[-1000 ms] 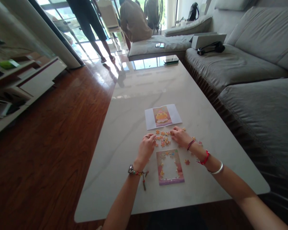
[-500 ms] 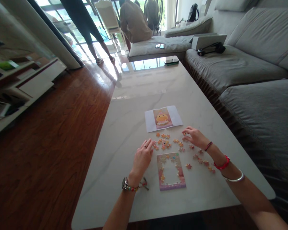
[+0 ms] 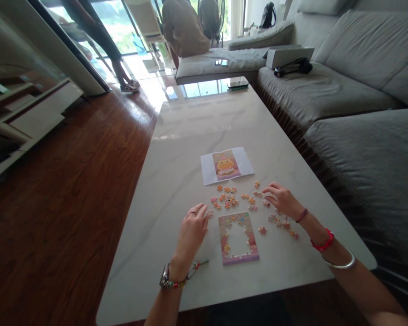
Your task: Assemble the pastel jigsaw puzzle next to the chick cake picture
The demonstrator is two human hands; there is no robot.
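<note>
My left hand [image 3: 192,231] rests on the table left of the puzzle frame, fingers stretched out and close together. Beside its fingertips lies a puzzle piece [image 3: 209,213], and another is partly covered. Over the pieces on the right hovers my right hand [image 3: 283,200], its fingers apart and slightly bent; nothing shows clearly between them. Between the hands is a partly filled jigsaw puzzle [image 3: 239,261], its border joined and its middle bare. Loose puzzle pieces [image 3: 229,199] lie in a cluster above it, and more puzzle pieces [image 3: 284,224] are scattered to its right.
A paper with a printed picture [image 3: 227,165] lies beyond the pieces on the white marble-look table [image 3: 177,176]. Phones [image 3: 238,84] are at the far table end. A grey sofa [image 3: 360,149] runs along the right. Two people [image 3: 183,29] are in the background.
My left hand has drawn back leftward, with puzzle pieces now showing by its fingers. My right hand has shifted right, uncovering a piece. The standing person's legs have moved.
</note>
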